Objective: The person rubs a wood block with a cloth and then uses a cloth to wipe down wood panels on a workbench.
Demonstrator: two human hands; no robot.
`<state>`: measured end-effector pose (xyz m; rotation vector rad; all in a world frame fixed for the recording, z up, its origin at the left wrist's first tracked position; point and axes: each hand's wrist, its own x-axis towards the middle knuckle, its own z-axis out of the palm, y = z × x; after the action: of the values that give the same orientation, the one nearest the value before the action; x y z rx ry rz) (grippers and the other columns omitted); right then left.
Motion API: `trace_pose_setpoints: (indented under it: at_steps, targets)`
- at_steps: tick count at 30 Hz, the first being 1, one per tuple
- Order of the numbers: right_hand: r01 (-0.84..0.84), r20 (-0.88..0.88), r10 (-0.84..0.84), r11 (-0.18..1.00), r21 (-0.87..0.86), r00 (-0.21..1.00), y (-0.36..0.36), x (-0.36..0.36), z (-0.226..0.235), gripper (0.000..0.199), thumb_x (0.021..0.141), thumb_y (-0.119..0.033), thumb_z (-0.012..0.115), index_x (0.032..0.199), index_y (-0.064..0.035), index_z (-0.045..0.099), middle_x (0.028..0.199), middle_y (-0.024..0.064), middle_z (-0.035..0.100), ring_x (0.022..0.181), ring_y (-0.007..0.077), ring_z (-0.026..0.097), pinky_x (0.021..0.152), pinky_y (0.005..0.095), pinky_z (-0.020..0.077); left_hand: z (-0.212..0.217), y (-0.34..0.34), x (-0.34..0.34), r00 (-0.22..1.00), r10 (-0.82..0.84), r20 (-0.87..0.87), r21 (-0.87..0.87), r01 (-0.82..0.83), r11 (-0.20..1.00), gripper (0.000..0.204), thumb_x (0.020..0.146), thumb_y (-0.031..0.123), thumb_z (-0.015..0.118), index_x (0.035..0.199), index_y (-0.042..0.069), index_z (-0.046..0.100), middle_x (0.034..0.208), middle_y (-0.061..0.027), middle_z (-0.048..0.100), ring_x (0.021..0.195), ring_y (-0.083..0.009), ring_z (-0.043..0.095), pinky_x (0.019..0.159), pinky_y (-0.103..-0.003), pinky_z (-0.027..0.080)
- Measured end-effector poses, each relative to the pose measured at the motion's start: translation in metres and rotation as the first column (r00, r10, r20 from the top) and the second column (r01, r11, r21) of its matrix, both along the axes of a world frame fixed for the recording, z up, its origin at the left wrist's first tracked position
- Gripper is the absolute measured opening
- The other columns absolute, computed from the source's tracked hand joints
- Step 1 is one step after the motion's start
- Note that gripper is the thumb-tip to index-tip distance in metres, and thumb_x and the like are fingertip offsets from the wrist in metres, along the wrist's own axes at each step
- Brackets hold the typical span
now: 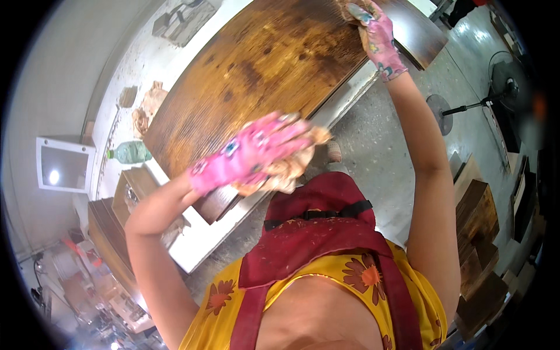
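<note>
A large brown wood-grain board (251, 70) with dark knots lies flat on a white worktable (204, 242). My left hand (256, 146), in a pink floral glove, is over the board's near edge, its fingers bent over a crumpled tan cloth (286, 175) that bunches out beneath the palm. At the board's far right end is my right hand (378, 38), in a matching glove. Its fingers are closed around a second tan cloth (345, 10), which touches the board's edge; part of that cloth is cut off by the frame.
A green plastic bottle (131, 152) and crumpled brown paper (151, 102) sit left of the board. Beyond the right end is another dark board (423, 35). A black stand fan (504, 87) and stacked wooden boards (478, 216) occupy the right side.
</note>
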<state>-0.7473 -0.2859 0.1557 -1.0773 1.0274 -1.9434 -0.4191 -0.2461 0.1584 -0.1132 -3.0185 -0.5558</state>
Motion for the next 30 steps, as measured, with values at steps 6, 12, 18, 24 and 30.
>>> trace_pose_setpoints:
  at_steps: [6, 12, 18, 24, 30]
  targets:
    - [-0.011, 0.548, 0.114, 0.982, -0.188, 0.829, -0.01, -0.021, -0.014, 0.021, 0.086, -0.016, 0.062, 0.102, -0.0028, 0.06, 0.089, 0.0028, 0.062, 0.079, 0.01, 0.056, 0.063, 0.0224, 0.041, -0.014, -0.07, -0.151, 0.961, -0.167, -0.218, 0.005, 0.173, 0.985, 0.062, 0.09, 0.044, 0.039, 0.14, 0.007, 0.036, 0.147, -0.0081, 0.031, 0.137, -0.0245, 0.028, 0.111, -0.042, 0.019]
    - [0.028, 0.73, 0.482, 0.826, -0.563, 0.485, 0.056, -0.086, -0.034, 0.034, 0.089, -0.011, 0.053, 0.121, -0.0015, 0.048, 0.112, 0.0108, 0.054, 0.102, 0.0198, 0.052, 0.089, 0.0376, 0.0447, -0.009, -0.098, -0.235, 0.934, -0.178, -0.311, 0.013, 0.192, 0.981, 0.062, 0.083, 0.022, 0.06, 0.139, 0.01, 0.037, 0.145, -0.0089, 0.035, 0.133, -0.0268, 0.035, 0.109, -0.039, 0.025]
    - [-0.483, 0.314, 0.432, 0.87, 0.1, 0.845, 0.124, -0.002, 0.011, 0.056, 0.078, -0.036, 0.068, 0.122, -0.0087, 0.048, 0.115, 0.0111, 0.054, 0.108, 0.0229, 0.054, 0.094, 0.0374, 0.044, -0.021, -0.129, -0.299, 0.94, -0.107, -0.323, 0.157, 0.165, 0.974, 0.051, 0.082, 0.019, 0.064, 0.129, 0.012, 0.049, 0.127, -0.0109, 0.053, 0.111, -0.0299, 0.053, 0.097, -0.039, 0.041]
    - [-0.575, -0.69, 0.554, 0.782, 0.24, 0.465, 0.037, 0.066, 0.006, 0.048, 0.07, -0.026, 0.071, 0.109, -0.0017, 0.057, 0.1, 0.0183, 0.058, 0.095, 0.0359, 0.057, 0.084, 0.0404, 0.045, -0.015, -0.134, -0.328, 0.976, -0.051, -0.212, 0.274, 0.109, 0.956, 0.044, 0.08, 0.02, 0.067, 0.122, 0.011, 0.056, 0.108, -0.0128, 0.063, 0.097, -0.0264, 0.061, 0.085, -0.033, 0.049]
    - [-0.493, -0.596, 0.54, 0.83, 0.261, 0.594, 0.033, 0.067, 0.008, 0.045, 0.073, -0.024, 0.067, 0.111, 0.0005, 0.057, 0.104, 0.0191, 0.059, 0.1, 0.035, 0.057, 0.086, 0.0393, 0.0445, -0.023, -0.142, -0.324, 0.969, -0.023, -0.246, 0.451, 0.135, 0.882, 0.047, 0.078, 0.013, 0.067, 0.124, 0.011, 0.056, 0.112, -0.0109, 0.062, 0.1, -0.0251, 0.06, 0.088, -0.032, 0.047]
